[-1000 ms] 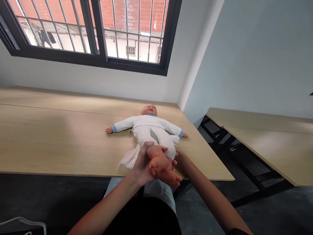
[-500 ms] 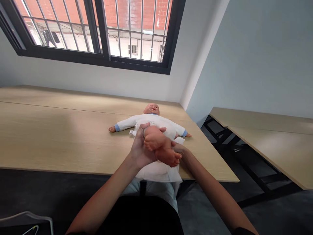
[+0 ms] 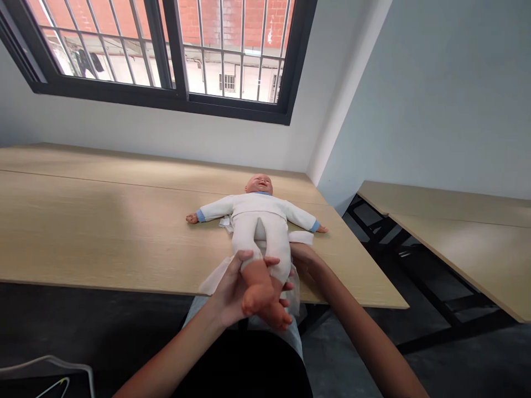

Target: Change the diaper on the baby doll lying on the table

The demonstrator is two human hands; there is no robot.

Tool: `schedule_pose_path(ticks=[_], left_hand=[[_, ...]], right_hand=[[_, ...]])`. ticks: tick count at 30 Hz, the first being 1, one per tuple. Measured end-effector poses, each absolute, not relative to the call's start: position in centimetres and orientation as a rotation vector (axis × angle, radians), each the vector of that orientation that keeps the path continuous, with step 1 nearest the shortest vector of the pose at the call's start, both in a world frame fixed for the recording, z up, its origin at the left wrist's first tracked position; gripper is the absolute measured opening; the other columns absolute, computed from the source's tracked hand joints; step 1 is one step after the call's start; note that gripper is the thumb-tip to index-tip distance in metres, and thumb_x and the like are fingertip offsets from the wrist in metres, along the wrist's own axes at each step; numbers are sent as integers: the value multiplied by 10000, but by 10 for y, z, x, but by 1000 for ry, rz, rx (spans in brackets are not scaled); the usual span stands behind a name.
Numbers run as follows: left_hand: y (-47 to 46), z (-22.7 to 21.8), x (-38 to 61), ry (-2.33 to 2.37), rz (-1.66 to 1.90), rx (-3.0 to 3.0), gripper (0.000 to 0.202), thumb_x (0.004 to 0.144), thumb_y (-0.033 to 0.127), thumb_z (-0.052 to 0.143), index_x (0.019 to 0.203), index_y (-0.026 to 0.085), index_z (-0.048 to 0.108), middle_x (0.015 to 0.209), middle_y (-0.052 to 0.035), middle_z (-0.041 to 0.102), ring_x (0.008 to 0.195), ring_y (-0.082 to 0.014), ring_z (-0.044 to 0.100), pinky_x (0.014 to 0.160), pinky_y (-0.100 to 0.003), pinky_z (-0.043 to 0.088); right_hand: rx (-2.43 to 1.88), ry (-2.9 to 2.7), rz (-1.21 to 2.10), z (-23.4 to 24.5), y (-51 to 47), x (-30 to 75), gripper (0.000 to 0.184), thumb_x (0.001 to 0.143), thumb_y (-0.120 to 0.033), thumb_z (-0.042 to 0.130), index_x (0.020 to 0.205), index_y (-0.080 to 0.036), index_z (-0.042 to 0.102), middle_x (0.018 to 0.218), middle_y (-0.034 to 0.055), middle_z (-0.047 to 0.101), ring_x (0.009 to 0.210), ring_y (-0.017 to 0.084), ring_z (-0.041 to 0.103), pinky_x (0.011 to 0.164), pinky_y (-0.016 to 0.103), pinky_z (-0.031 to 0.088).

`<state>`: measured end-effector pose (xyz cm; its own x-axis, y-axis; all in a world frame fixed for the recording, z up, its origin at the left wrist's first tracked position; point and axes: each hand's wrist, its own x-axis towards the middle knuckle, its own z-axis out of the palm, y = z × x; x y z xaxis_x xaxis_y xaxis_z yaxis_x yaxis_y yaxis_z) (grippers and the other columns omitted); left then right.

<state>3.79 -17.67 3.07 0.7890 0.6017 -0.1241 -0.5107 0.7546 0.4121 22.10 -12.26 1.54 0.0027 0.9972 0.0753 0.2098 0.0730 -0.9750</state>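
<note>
Currently hands at doll; clothes plain white, cuffs blue.

One near, head-worn view, forward and down over the doll (window beyond)

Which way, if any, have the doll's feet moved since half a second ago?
Yes: in view, the feet have dropped from above the near edge of the table to overlapping it.

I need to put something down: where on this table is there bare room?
The widest bare stretch of table is picture-left of the doll, from the wall to the near edge. A smaller patch lies between the right forearm and the table's right edge. Crowded: around the doll's legs, with the left hand, right hand and white cloth.
</note>
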Motion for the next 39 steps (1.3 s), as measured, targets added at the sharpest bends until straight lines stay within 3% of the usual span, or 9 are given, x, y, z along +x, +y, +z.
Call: schedule_pose_path(ticks=[4,9,14,17,21,23,27,32,39], left_hand=[[-189,7,35,322,668,270,475,812,493,623,1157,168,638,1153,-160,684,1184,-378,596,1036,-563,398],[-194,-1,35,359,697,282,520,856,477,622,1274,169,602,1135,-136,705,1047,-297,669,1012,-423,440],[-195,10,33,432,679,365,535,888,508,583,1293,160,604,1076,-123,729,992,-280,692,963,-375,471],[-191,21,24,463,643,387,485,893,511,582,1179,128,665,1025,-128,744,1025,-294,690,1031,-406,440],[-179,34,-4,481,676,432,419,828,398,680,1084,66,699,1206,-190,691,1193,-344,616,1100,-422,402],[-173,36,-23,567,762,480,399,760,319,733,1059,54,715,1203,-192,695,1147,-364,643,1086,-429,427],[-159,34,-52,824,879,662,303,708,190,770,987,76,744,1096,-162,743,1032,-301,701,984,-319,508],[-129,28,-58,813,875,815,286,695,134,794,973,162,735,968,-94,763,871,-248,715,789,-301,565],[-72,27,-40,863,907,677,77,810,164,701,882,136,693,791,-77,722,671,-181,679,614,-244,544]], right_hand=[[-1369,-1386,1054,14,-125,247,289,804,-358,639,904,-87,646,821,74,678,620,138,584,545,220,452],[-1386,-1275,962,-4,-158,245,556,842,-635,569,1065,-129,624,775,60,655,615,177,583,556,278,456],[-1350,-1241,1140,-9,-184,225,888,803,-571,690,1483,-172,282,968,85,705,844,247,676,728,346,528],[-1306,-1167,1208,-4,-182,224,912,770,-514,721,1473,-176,250,1000,90,702,861,254,682,748,360,537],[-1375,-1098,1080,14,-176,241,822,708,-468,732,1375,-143,376,799,37,677,771,247,659,688,336,524],[-1411,-1096,1061,24,-174,252,794,690,-446,729,1343,-135,403,744,27,667,767,258,656,673,333,515],[-1444,-1099,1133,33,-168,267,802,662,-413,746,1326,-136,393,784,51,695,798,280,669,675,340,511],[-1398,-1116,1168,21,-163,272,751,676,-403,747,1293,-160,394,913,77,708,867,284,677,728,356,524],[-1352,-1227,1260,7,-164,277,752,748,-471,718,1318,-142,354,984,104,684,921,259,661,769,344,531]])
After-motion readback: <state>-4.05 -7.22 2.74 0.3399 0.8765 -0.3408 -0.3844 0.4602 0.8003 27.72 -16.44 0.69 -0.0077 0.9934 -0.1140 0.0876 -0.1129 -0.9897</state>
